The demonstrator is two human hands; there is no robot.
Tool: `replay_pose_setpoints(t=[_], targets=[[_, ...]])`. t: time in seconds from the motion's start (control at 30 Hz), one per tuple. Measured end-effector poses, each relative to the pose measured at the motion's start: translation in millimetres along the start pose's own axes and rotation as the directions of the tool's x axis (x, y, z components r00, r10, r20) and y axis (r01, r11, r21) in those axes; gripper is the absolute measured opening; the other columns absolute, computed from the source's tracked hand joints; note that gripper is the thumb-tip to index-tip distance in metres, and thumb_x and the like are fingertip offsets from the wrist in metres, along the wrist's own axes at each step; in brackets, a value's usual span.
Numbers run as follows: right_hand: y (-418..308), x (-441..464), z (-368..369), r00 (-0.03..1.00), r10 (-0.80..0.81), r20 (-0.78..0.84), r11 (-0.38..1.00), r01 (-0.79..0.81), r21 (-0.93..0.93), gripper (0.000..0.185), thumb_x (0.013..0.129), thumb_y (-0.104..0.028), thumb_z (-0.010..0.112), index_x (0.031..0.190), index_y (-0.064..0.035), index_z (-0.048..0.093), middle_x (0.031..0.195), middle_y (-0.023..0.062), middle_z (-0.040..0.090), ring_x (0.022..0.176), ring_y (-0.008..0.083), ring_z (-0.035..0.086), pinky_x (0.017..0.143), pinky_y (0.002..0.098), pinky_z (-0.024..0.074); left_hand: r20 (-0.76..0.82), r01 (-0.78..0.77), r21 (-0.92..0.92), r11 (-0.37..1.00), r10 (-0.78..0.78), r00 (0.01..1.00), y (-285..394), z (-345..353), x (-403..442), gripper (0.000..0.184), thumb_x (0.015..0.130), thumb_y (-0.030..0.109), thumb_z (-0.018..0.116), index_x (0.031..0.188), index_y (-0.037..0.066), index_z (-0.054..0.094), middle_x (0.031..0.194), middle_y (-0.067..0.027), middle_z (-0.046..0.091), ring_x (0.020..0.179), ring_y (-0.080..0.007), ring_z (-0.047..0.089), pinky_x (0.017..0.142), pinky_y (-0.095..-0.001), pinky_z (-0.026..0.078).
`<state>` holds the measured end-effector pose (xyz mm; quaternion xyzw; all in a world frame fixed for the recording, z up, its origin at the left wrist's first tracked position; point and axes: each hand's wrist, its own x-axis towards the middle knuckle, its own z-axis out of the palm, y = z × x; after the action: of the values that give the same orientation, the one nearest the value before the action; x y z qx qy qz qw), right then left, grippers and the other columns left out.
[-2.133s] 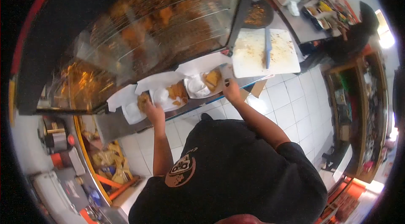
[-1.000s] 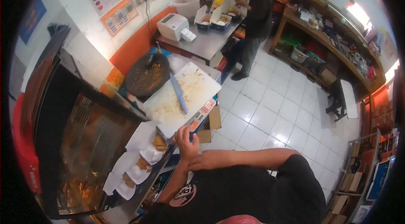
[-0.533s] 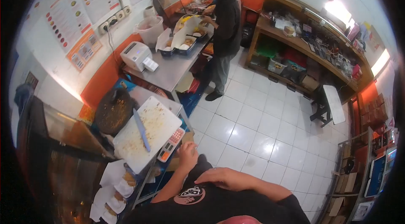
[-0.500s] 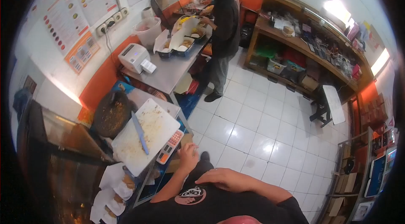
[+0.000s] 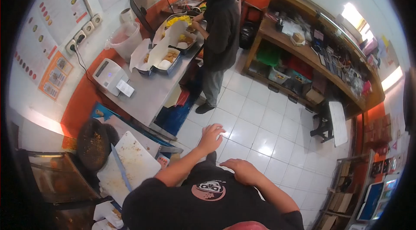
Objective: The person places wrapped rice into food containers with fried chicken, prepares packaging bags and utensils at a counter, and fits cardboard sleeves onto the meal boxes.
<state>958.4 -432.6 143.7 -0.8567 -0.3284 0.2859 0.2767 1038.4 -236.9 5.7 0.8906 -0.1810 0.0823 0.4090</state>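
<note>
My left hand (image 5: pixel 211 138) is raised in front of my body over the tiled floor, its fingers apart and curved, holding nothing. Lower and to the right, my right hand (image 5: pixel 240 170) hangs near my shirt front with nothing in it and its fingers loosely extended. Left of my arms lies a stained white cutting board (image 5: pixel 141 160) with a blue knife (image 5: pixel 121 167) across it. A dark stone mortar (image 5: pixel 93 144) with food bits stands beside the board. Part of the white food boxes (image 5: pixel 105 215) shows at the bottom left.
A co-worker (image 5: pixel 219 26) stands at a metal table (image 5: pixel 145 97) bearing open food boxes (image 5: pixel 167 59) and a white label printer (image 5: pixel 108 76). Wooden shelving (image 5: pixel 318 71) lines the back right. A small bench (image 5: pixel 337 123) stands on the tiles (image 5: pixel 260 141), near a rack (image 5: pixel 346 186).
The view has swung right, away from the white food boxes. My hands have left those boxes, and my left hand now reaches farther forward. The metal table looks closer.
</note>
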Motion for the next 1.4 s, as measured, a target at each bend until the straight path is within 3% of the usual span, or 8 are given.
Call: replay_pose_setpoints(t=[0.4, 0.63, 0.77, 0.93, 1.0, 1.1, 1.3, 1.4], targets=[[128, -60, -160, 0.986, 0.079, -0.144, 0.994, -0.068, 0.080, 0.078, 0.080, 0.008, 0.052, 0.151, -0.0160, 0.030, 0.140, 0.0154, 0.049, 0.119, 0.0344, 0.055, 0.101, 0.0435, 0.0438, 0.282, -0.293, -0.169, 0.941, 0.331, 0.900, 50, 122, 260, 0.024, 0.082, 0.009, 0.063, 0.107, 0.011, 0.067, 0.121, -0.0079, 0.056, 0.110, -0.0259, 0.053, 0.099, -0.0437, 0.032], [289, -44, -279, 0.873, 0.309, -0.378, 0.861, -0.088, 0.502, 0.058, 0.080, 0.007, 0.058, 0.136, -0.0050, 0.050, 0.127, 0.0164, 0.059, 0.112, 0.0318, 0.060, 0.100, 0.0391, 0.0465, 0.447, -0.391, -0.085, 0.916, 0.386, 0.807, 39, 220, 380, 0.028, 0.082, 0.011, 0.065, 0.110, 0.011, 0.066, 0.123, -0.0090, 0.057, 0.113, -0.0287, 0.054, 0.099, -0.0452, 0.036], [374, -46, -343, 0.687, 0.449, -0.571, 0.732, 0.084, 0.676, 0.045, 0.087, -0.006, 0.063, 0.132, -0.0043, 0.054, 0.124, 0.0122, 0.063, 0.105, 0.0225, 0.063, 0.096, 0.0351, 0.0491, 0.569, -0.175, -0.119, 0.977, 0.211, 0.795, 38, 252, 451, 0.029, 0.084, 0.014, 0.065, 0.112, 0.007, 0.066, 0.123, -0.0113, 0.060, 0.114, -0.0340, 0.056, 0.099, -0.0452, 0.042], [533, -56, -330, 0.807, 0.588, 0.052, 0.600, -0.479, 0.641, 0.029, 0.087, -0.011, 0.061, 0.115, -0.0054, 0.064, 0.117, 0.0106, 0.064, 0.104, 0.0208, 0.062, 0.093, 0.0324, 0.0483, 0.518, -0.100, -0.053, 0.994, 0.113, 0.848, 15, 286, 530, 0.023, 0.083, 0.013, 0.064, 0.105, 0.005, 0.069, 0.106, -0.0141, 0.066, 0.101, -0.0356, 0.062, 0.089, -0.0433, 0.049], [573, -72, -313, 0.829, 0.560, -0.003, 0.605, -0.406, 0.685, 0.028, 0.088, -0.015, 0.061, 0.114, -0.0052, 0.064, 0.119, 0.0102, 0.063, 0.107, 0.0207, 0.060, 0.094, 0.0328, 0.0472, 0.584, -0.006, -0.016, 1.000, 0.014, 0.811, 6, 301, 562, 0.021, 0.083, 0.012, 0.064, 0.102, 0.004, 0.071, 0.099, -0.0136, 0.067, 0.094, -0.0330, 0.065, 0.085, -0.0412, 0.051], [622, -81, -338, 0.837, 0.546, -0.033, 0.562, -0.337, 0.755, 0.032, 0.088, -0.020, 0.062, 0.117, -0.0049, 0.063, 0.123, 0.0092, 0.062, 0.111, 0.0201, 0.058, 0.097, 0.0328, 0.0453, 0.931, 0.293, -0.113, 0.949, -0.002, 0.365, 8, 322, 613, 0.022, 0.084, 0.013, 0.064, 0.101, 0.004, 0.072, 0.094, -0.0123, 0.070, 0.088, -0.0262, 0.067, 0.080, -0.0370, 0.052], [735, -30, -414, 0.886, 0.457, 0.082, 0.291, -0.236, 0.927, 0.046, 0.087, -0.022, 0.065, 0.130, -0.0056, 0.058, 0.122, 0.0040, 0.062, 0.115, 0.0150, 0.055, 0.100, 0.0303, 0.0434, 0.974, 0.237, -0.153, 0.959, 0.107, 0.199, 21, 402, 749, 0.025, 0.082, 0.011, 0.065, 0.103, 0.002, 0.072, 0.098, -0.0123, 0.073, 0.090, -0.0216, 0.068, 0.079, -0.0345, 0.053], [780, -23, -460, 0.899, 0.419, 0.128, 0.187, -0.223, 0.957, 0.048, 0.085, -0.024, 0.063, 0.129, -0.0066, 0.058, 0.119, 0.0022, 0.062, 0.111, 0.0135, 0.055, 0.099, 0.0299, 0.0422, 0.962, 0.021, -0.266, 0.964, 0.264, 0.078, 24, 455, 832, 0.026, 0.080, 0.009, 0.064, 0.103, 0.003, 0.073, 0.097, -0.0144, 0.073, 0.088, -0.0252, 0.069, 0.078, -0.0366, 0.053]])
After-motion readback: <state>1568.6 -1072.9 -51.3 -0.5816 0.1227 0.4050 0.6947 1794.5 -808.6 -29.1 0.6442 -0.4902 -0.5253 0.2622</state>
